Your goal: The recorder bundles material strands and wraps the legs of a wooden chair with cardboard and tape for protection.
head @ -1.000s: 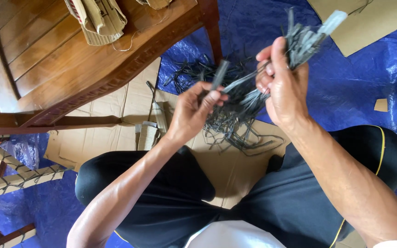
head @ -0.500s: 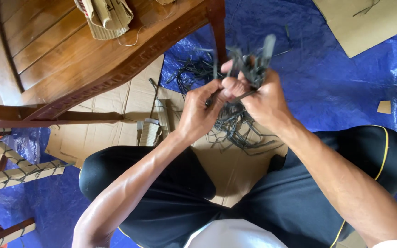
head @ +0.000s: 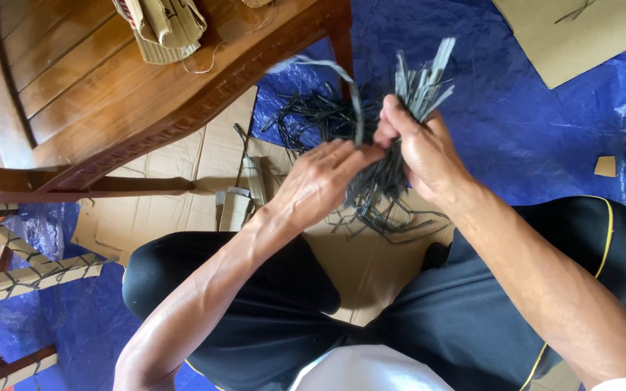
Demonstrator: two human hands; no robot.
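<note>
Hands meet above the person's lap, over a sheet of flat cardboard [head: 371,268] spread on a blue tarp [head: 545,130]. The right hand [head: 422,156] is closed tight around a bundle of dark grey strips [head: 418,83], whose upper ends fan out above the fist while the lower ends hang below it. The left hand [head: 320,181] lies just beside the right, its fingers stretched toward the bundle and pinching a single strip [head: 349,90] that arcs up and away to the left. Beneath both hands, a loose heap of strips [head: 313,116] lies where the far edge of the cardboard meets the tarp, and some strips trail back across the cardboard toward the knees. A wooden chair [head: 110,80] stands at the far left, one leg coming down just beside the heap; a folded wad of cardboard [head: 161,29] rests on its seat. Small corrugated cardboard pieces [head: 240,206] lie on the cardboard near the left wrist. Another cardboard sheet [head: 574,32] sits on the tarp at the far right corner, and cardboard rods bound with dark strips [head: 23,279] lie along the left edge.
</note>
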